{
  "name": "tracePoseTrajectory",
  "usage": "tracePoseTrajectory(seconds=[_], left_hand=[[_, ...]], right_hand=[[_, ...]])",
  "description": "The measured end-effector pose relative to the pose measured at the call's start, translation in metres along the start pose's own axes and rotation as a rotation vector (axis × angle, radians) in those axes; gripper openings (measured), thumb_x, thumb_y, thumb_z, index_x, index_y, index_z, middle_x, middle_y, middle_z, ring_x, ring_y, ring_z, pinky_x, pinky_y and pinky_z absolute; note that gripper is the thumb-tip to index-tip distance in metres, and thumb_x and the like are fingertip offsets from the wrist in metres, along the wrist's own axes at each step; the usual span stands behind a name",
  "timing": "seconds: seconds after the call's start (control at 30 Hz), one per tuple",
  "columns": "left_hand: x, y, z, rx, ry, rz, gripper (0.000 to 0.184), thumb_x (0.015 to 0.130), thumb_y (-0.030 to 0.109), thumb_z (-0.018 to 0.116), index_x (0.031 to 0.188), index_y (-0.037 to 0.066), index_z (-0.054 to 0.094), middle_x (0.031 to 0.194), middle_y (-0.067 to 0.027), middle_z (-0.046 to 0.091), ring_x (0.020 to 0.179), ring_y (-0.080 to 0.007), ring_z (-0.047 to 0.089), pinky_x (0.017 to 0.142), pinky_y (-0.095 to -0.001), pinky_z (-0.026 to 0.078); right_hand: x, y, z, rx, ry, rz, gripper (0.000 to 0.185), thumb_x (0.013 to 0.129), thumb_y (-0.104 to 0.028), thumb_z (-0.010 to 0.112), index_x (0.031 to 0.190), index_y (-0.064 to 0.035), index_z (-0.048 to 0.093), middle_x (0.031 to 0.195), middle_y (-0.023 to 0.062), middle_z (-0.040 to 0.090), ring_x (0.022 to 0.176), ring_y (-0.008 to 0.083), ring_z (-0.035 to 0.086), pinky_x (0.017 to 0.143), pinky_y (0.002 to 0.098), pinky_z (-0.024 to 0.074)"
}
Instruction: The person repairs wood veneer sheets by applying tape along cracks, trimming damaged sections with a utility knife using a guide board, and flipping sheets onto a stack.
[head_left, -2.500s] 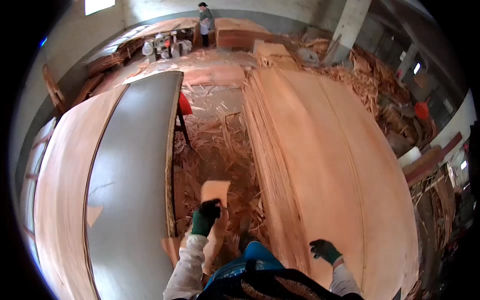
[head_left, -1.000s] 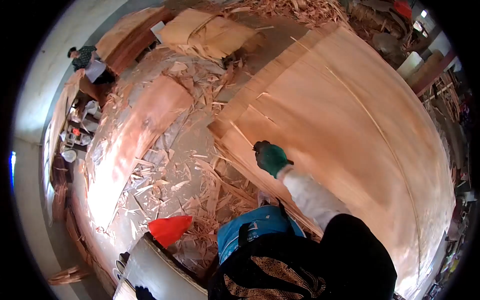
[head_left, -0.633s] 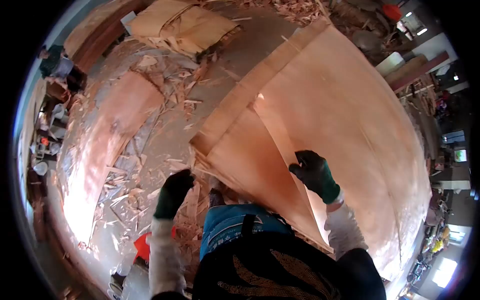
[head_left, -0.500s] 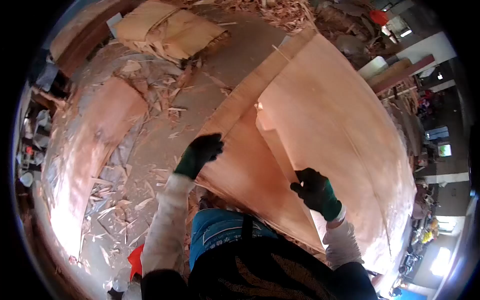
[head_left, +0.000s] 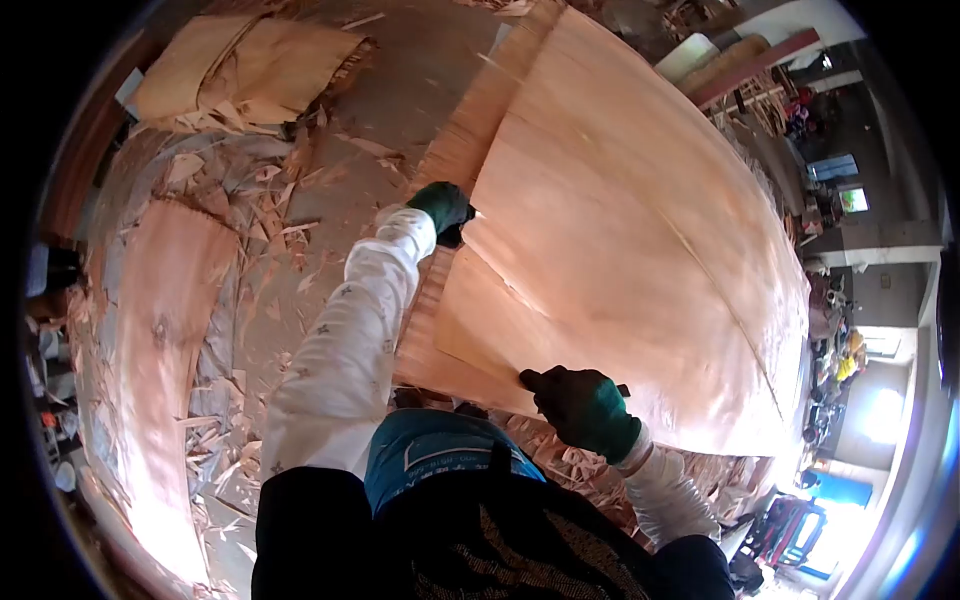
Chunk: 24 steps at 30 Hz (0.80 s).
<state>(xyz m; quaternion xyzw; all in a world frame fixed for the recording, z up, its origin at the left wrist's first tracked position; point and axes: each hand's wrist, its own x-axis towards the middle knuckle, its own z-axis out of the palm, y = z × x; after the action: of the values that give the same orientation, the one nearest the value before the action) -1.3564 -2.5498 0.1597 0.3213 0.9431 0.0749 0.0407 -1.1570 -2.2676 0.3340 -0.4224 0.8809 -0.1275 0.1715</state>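
Observation:
A large sheet of wood veneer (head_left: 620, 230) lies over other veneer in front of me. My left hand (head_left: 443, 212), in a dark green glove, is closed at the sheet's left edge, its fingertips partly hidden. Below it, a strip of the underlying veneer (head_left: 428, 300) shows with a ragged edge. My right hand (head_left: 582, 408), also gloved, is closed low over the near edge of the sheet. A short dark end of something pokes out beside its knuckles; the rest is hidden in the fist.
A folded stack of veneer (head_left: 250, 70) lies at the upper left. A long veneer piece (head_left: 170, 330) is on the floor at the left, among scattered scraps (head_left: 270, 215). Timber (head_left: 760, 68) stands at the upper right. A red and black machine or cart (head_left: 785, 530) is at the lower right.
My left hand has moved up and right onto the sheet's edge and closed. My right hand has moved left and slightly down. The upper sheet now covers more of the veneer beneath.

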Motion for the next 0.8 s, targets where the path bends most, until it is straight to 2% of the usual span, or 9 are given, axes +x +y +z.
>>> tracePoseTrajectory(seconds=[0.07, 0.13, 0.2, 0.27, 0.3, 0.4, 0.47, 0.63, 0.8], left_hand=[[-0.011, -0.01, -0.004, -0.182, 0.022, 0.075, 0.022, 0.075, 0.015, 0.064, 0.097, 0.011, 0.065, 0.071, -0.0077, 0.064, 0.063, -0.0266, 0.061, 0.057, -0.0354, 0.048], [-0.002, -0.012, 0.04, -0.703, 0.399, 0.148, 0.016, 0.08, 0.014, 0.062, 0.095, 0.011, 0.064, 0.069, -0.0024, 0.061, 0.058, -0.0225, 0.057, 0.056, -0.0319, 0.047], [-0.004, 0.001, 0.034, -1.481, 0.521, -0.086, 0.009, 0.085, 0.013, 0.06, 0.093, 0.012, 0.064, 0.066, 0.0015, 0.057, 0.054, -0.0182, 0.052, 0.055, -0.0287, 0.045], [-0.02, 0.039, -0.03, -2.446, 0.252, -0.721, 0.007, 0.09, 0.014, 0.056, 0.09, 0.012, 0.063, 0.065, 0.0042, 0.052, 0.051, -0.0137, 0.047, 0.053, -0.0255, 0.043], [-0.019, 0.031, -0.006, -2.438, 0.186, -0.543, 0.011, 0.089, 0.024, 0.06, 0.086, 0.014, 0.061, 0.062, 0.0019, 0.05, 0.051, -0.0118, 0.047, 0.051, -0.0244, 0.042], [-0.019, 0.037, -0.037, -2.132, 0.024, -0.82, 0.022, 0.083, 0.036, 0.067, 0.084, 0.015, 0.06, 0.059, 0.0006, 0.046, 0.049, -0.0109, 0.047, 0.049, -0.0223, 0.041], [-0.014, 0.045, -0.055, -1.589, 0.069, -0.866, 0.033, 0.074, 0.039, 0.071, 0.083, 0.01, 0.061, 0.062, -0.005, 0.055, 0.054, -0.017, 0.057, 0.053, -0.0281, 0.047], [0.03, -0.002, 0.028, -0.622, 0.022, -0.37, 0.029, 0.076, 0.029, 0.059, 0.08, 0.001, 0.065, 0.072, -0.0179, 0.067, 0.067, -0.0314, 0.066, 0.066, -0.0372, 0.053], [0.009, 0.001, -0.005, -1.169, -0.15, -0.462, 0.02, 0.079, 0.024, 0.066, 0.086, 0.007, 0.062, 0.08, -0.0131, 0.061, 0.074, -0.0264, 0.063, 0.059, -0.039, 0.054]], right_hand=[[0.0, 0.0, 0.001, 0.01, 0.012, 0.011, 0.031, 0.083, -0.013, 0.058, 0.114, -0.0099, 0.06, 0.077, 0.01, 0.061, 0.062, 0.0279, 0.059, 0.054, 0.038, 0.0483], [0.0, 0.001, 0.0, 0.047, 0.012, 0.032, 0.03, 0.083, -0.013, 0.058, 0.113, -0.0101, 0.061, 0.077, 0.0103, 0.061, 0.062, 0.0279, 0.06, 0.054, 0.0379, 0.0486], [0.0, -0.002, -0.003, 0.069, 0.055, 0.028, 0.029, 0.084, -0.014, 0.058, 0.112, -0.0097, 0.062, 0.076, 0.0103, 0.061, 0.062, 0.0276, 0.06, 0.054, 0.0376, 0.0486], [0.0, -0.004, -0.007, 0.054, 0.062, 0.037, 0.028, 0.084, -0.014, 0.058, 0.111, -0.0093, 0.063, 0.075, 0.0102, 0.061, 0.061, 0.0272, 0.059, 0.054, 0.0371, 0.0487], [-0.002, -0.004, -0.01, 0.03, 0.049, 0.049, 0.028, 0.083, -0.014, 0.058, 0.11, -0.0091, 0.064, 0.075, 0.0101, 0.061, 0.061, 0.0269, 0.059, 0.053, 0.0369, 0.0487], [-0.006, -0.002, -0.016, 0.037, 0.086, 0.043, 0.028, 0.083, -0.013, 0.059, 0.11, -0.0086, 0.064, 0.073, 0.0099, 0.06, 0.06, 0.0263, 0.059, 0.053, 0.0364, 0.0486], [-0.005, -0.001, -0.016, 0.044, 0.103, 0.01, 0.029, 0.082, -0.012, 0.058, 0.11, -0.0083, 0.063, 0.075, 0.0098, 0.06, 0.061, 0.026, 0.059, 0.053, 0.0362, 0.0486], [0.001, -0.003, -0.011, -0.017, -0.025, -0.027, 0.034, 0.081, -0.011, 0.058, 0.115, -0.0081, 0.06, 0.083, 0.0098, 0.061, 0.066, 0.0255, 0.061, 0.056, 0.036, 0.0495], [0.002, -0.002, -0.012, -0.029, -0.082, 0.021, 0.038, 0.08, -0.011, 0.06, 0.118, -0.0086, 0.058, 0.086, 0.0099, 0.061, 0.07, 0.027, 0.062, 0.058, 0.0362, 0.0502]])
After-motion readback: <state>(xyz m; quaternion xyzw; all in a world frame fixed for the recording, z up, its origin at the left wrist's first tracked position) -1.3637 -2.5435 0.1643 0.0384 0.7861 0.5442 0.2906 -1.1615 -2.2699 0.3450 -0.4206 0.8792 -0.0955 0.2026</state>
